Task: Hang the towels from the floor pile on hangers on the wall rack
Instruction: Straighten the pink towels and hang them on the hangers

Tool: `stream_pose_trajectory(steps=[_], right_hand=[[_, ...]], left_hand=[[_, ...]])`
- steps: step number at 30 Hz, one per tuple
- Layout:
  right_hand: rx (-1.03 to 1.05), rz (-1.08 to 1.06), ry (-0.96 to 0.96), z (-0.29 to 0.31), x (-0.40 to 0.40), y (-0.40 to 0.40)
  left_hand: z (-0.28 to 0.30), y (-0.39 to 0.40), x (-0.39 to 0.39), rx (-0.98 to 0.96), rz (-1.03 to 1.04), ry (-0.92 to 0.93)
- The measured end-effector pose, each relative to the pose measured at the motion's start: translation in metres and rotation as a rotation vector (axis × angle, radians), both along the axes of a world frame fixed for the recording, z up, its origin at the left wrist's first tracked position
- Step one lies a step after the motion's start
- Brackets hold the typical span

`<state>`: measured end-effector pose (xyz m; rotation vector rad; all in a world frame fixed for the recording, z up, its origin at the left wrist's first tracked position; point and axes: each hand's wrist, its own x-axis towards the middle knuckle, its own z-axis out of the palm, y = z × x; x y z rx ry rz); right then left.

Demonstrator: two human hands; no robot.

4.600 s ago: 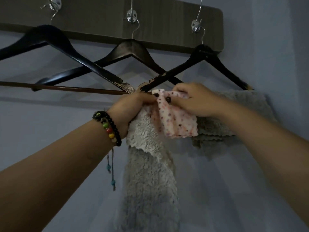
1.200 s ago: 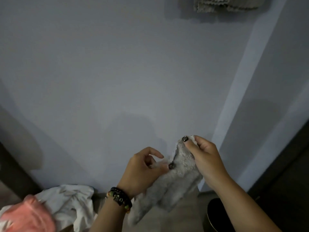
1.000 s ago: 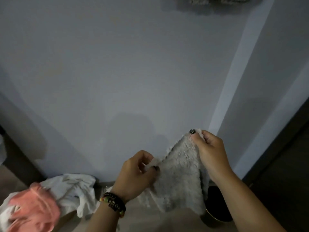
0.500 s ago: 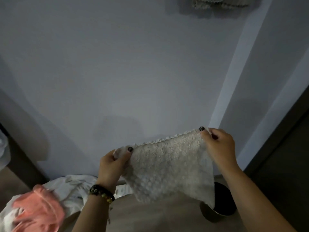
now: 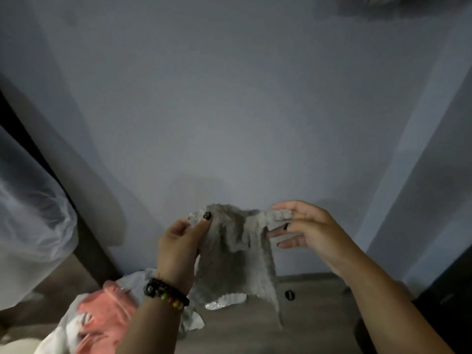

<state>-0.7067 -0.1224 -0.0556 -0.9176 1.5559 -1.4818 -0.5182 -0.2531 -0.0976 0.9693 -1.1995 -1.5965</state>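
A grey fluffy towel (image 5: 235, 256) hangs in front of the pale wall, sagging in the middle. My left hand (image 5: 178, 241) pinches its upper left corner between thumb and fingers. My right hand (image 5: 304, 226) holds the upper right corner between the thumb on top and nearly straight fingers beneath. On the floor at lower left lies the pile: a coral-pink towel (image 5: 102, 310) on white cloth (image 5: 143, 279). The lower edge of towels hung earlier (image 5: 383, 3) shows at the top right. The rack and hangers are out of view.
A clear plastic cover (image 5: 30, 213) bulges in from the left beside a dark upright edge (image 5: 84, 241). The floor (image 5: 314, 325) is wood-look, with a small dark object (image 5: 289, 294) on it. A dark shape (image 5: 444, 310) fills the lower right corner.
The towel was stretched flat between my hands half a second ago. My hands have come closer together, and the towel now sags and folds in the middle.
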Motion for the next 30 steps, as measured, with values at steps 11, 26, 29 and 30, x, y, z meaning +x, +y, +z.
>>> stream_pose_trajectory(steps=[11, 26, 29, 30], right_hand=[[-0.193, 0.088, 0.835, 0.023, 0.021, -0.038], [-0.291, 0.108, 0.565, 0.037, -0.023, -0.033], [-0.275, 0.085, 0.548, 0.035, -0.029, -0.034], [-0.271, 0.076, 0.55, 0.035, -0.03, -0.034]], left_hand=[[0.021, -0.01, -0.014, -0.199, -0.128, 0.017], [0.047, 0.02, -0.067, -0.116, -0.259, 0.135], [0.047, 0.024, -0.07, -0.129, -0.288, 0.136], [0.048, 0.025, -0.071, -0.129, -0.297, 0.14]])
